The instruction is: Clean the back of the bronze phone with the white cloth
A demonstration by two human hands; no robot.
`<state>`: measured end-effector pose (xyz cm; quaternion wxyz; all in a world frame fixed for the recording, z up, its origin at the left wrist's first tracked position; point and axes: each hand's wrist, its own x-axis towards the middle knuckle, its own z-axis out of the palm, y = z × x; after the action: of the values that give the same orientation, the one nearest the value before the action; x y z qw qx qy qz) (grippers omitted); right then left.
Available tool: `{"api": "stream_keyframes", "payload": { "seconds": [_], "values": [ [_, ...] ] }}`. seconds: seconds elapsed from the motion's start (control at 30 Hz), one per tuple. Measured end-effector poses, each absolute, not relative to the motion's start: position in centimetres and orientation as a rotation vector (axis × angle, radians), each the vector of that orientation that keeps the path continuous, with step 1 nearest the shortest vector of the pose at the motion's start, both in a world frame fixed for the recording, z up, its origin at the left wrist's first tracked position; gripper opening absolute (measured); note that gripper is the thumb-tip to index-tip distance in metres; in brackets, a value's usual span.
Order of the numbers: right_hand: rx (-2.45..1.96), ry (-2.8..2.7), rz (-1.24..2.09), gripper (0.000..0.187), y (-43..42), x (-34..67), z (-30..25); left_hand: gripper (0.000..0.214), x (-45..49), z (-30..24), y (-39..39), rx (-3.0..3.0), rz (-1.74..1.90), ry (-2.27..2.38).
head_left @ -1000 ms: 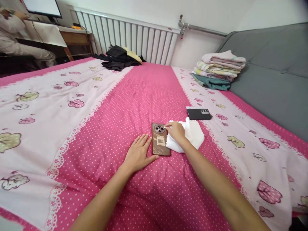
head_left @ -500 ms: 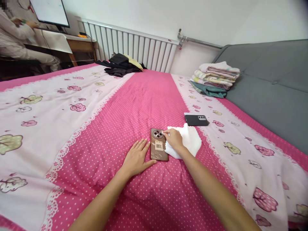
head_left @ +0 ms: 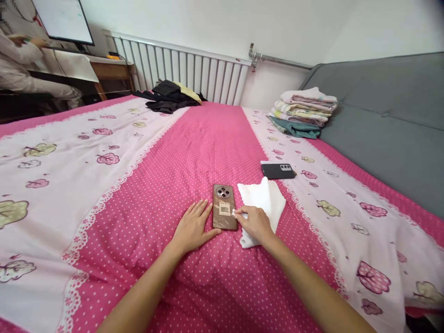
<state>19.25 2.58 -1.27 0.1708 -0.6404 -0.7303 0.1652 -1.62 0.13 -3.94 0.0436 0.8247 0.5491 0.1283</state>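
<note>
A brown smartphone [head_left: 218, 221] lies back up on the pink dotted bedspread, with a round camera block at its far end and a pale label in the middle. My left hand [head_left: 194, 225] rests flat along its left side, fingers spread, the thumb at the near edge. At the right edge, my right hand [head_left: 255, 222] pinches part of a white cloth [head_left: 267, 196], its fingertips close to the label. The rest of the cloth spreads on the bed behind and under that hand.
Beyond the cloth lies a black phone [head_left: 274, 171]. Folded fabrics [head_left: 305, 113] are stacked by the grey headboard [head_left: 378, 101]. Dark clothes [head_left: 166, 97] lie at the bed's far edge before a radiator [head_left: 180, 64]. A person [head_left: 21, 69] sits at a desk with a monitor [head_left: 64, 21].
My right hand has moved from beside the camera block down toward me, along the brown phone's right edge, dragging part of the cloth. My left hand stays at the phone's left side.
</note>
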Motion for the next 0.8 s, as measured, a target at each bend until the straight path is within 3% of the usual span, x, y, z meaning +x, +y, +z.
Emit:
{"api": "stream_keyframes", "payload": {
  "seconds": [0.33, 0.8],
  "values": [
    [-1.810, -2.203, 0.478, 0.018, -0.2, 19.8, -0.4, 0.083, -1.6, -4.2, 0.2, 2.524, 0.416, 1.679],
    [-1.666, -2.364, 0.224, 0.021, 5.5, 14.1, -0.6, 0.084, -1.5, -3.9, 0.0, 2.517, 0.397, 1.670]
  ]
}}
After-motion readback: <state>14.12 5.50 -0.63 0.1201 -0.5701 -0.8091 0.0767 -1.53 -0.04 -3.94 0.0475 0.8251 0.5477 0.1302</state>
